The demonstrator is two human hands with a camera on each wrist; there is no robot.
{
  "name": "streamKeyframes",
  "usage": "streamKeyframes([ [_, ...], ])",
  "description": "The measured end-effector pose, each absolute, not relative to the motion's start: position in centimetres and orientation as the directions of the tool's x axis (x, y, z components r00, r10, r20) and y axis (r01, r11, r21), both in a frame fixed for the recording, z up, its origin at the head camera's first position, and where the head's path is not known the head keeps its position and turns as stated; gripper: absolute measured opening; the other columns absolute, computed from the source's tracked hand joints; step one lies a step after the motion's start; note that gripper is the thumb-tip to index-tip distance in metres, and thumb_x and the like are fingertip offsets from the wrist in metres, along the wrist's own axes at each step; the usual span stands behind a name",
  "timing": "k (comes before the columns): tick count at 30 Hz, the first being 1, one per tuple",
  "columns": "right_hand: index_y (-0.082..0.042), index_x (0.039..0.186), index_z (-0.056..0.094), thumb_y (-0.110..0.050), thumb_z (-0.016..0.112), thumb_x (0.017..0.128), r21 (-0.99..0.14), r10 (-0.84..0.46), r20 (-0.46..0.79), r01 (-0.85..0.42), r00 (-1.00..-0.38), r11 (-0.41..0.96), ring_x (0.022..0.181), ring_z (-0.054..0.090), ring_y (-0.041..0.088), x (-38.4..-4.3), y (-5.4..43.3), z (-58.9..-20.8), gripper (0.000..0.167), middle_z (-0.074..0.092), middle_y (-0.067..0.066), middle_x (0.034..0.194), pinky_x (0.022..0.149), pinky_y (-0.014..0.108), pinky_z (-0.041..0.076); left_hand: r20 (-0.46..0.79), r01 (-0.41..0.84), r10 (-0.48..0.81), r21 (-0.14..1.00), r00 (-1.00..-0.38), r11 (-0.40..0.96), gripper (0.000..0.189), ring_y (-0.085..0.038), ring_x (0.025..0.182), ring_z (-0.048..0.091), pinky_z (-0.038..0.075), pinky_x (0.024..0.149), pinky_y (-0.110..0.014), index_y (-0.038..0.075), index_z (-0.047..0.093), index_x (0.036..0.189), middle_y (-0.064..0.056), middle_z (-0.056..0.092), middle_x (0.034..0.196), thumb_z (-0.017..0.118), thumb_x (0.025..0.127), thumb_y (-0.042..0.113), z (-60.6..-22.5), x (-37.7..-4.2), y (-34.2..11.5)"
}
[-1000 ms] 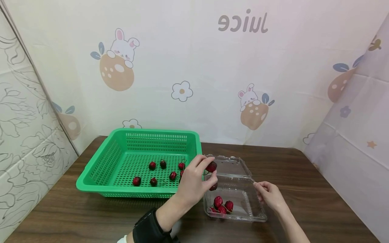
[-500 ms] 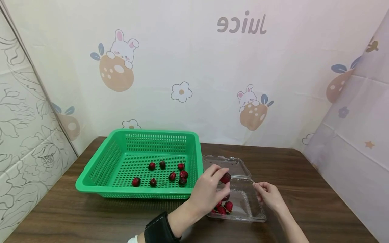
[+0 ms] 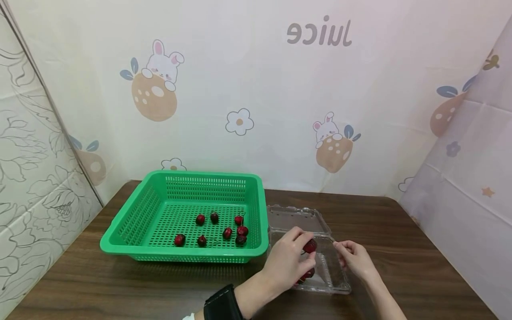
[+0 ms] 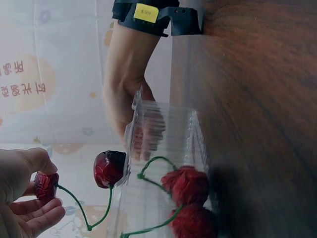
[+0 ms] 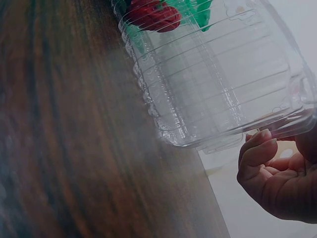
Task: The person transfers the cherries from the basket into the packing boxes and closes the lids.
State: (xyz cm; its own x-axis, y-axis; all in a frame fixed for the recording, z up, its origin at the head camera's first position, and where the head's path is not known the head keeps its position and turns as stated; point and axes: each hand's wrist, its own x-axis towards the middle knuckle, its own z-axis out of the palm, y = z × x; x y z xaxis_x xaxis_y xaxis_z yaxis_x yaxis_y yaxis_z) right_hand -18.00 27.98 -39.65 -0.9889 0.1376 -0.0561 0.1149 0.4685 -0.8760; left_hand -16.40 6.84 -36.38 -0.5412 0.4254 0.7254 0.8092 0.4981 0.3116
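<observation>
Both hands were busy at a clear plastic container (image 3: 340,288) on the table. With thumb and fingers the left hand (image 3: 286,262) pinched a dark red cherry (image 3: 310,246) above the container's base; a second cherry (image 4: 110,168) hung below it on a joined green stem, near the rim. The right hand (image 3: 355,260) gripped the container's side edge between thumb and fingers. Other red cherries (image 4: 190,186) lay bunched inside, partly hidden in the head view by the left hand, and the lid (image 3: 298,218) was folded back toward the wall.

Dark brown wood grain ran across the tabletop (image 3: 160,289), its far corners rounded. Just beside the container stood a green slotted basket (image 3: 184,251), with eight cherries (image 3: 227,233) scattered over its floor.

Behind the table hung a pale sheet (image 3: 260,66) printed with rabbits hugging orange fruit, outlined flowers and the word "Juice" (image 3: 319,33) in mirror writing. To the left, a white panel (image 3: 30,200) carried line-drawn blossoms; to the right, a creased lilac-tinged sheet (image 3: 460,200) showed a small star.
</observation>
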Motion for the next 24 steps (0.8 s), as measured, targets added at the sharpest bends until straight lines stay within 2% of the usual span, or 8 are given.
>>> streamKeyframes([
  [11, 0.010, 0.091, 0.049, -0.014, 0.047, 0.092, -0.873, 0.133, -0.062, 0.118, -0.989, 0.474, 0.046, 0.043, 0.010, -18.1, 28.0, -39.7, 0.024, 0.045, 0.002, 0.058, 0.044, 0.024, 0.041, 0.621, 0.777, 0.504, 0.302, -0.600, 0.552, 0.029, -0.002, 0.073, 0.049, 0.040, 0.063, -0.006, 0.006, 0.063, 0.103, 0.001, 0.052, 0.085, 0.069, 0.076, 0.016, -37.4, -16.2, 8.1],
  [24, 0.010, 0.091, 0.050, -0.014, 0.047, 0.092, -0.866, 0.131, -0.060, 0.117, -0.990, 0.487, 0.046, 0.043, 0.010, -18.1, 28.1, -39.8, 0.024, 0.045, 0.002, 0.057, 0.044, 0.025, 0.041, 0.488, 0.721, 0.560, 0.246, -0.670, 0.648, 0.029, -0.001, 0.071, 0.048, 0.040, 0.058, -0.009, 0.010, 0.064, 0.102, 0.003, 0.053, 0.084, 0.069, 0.075, 0.018, -37.9, -16.2, 9.4],
])
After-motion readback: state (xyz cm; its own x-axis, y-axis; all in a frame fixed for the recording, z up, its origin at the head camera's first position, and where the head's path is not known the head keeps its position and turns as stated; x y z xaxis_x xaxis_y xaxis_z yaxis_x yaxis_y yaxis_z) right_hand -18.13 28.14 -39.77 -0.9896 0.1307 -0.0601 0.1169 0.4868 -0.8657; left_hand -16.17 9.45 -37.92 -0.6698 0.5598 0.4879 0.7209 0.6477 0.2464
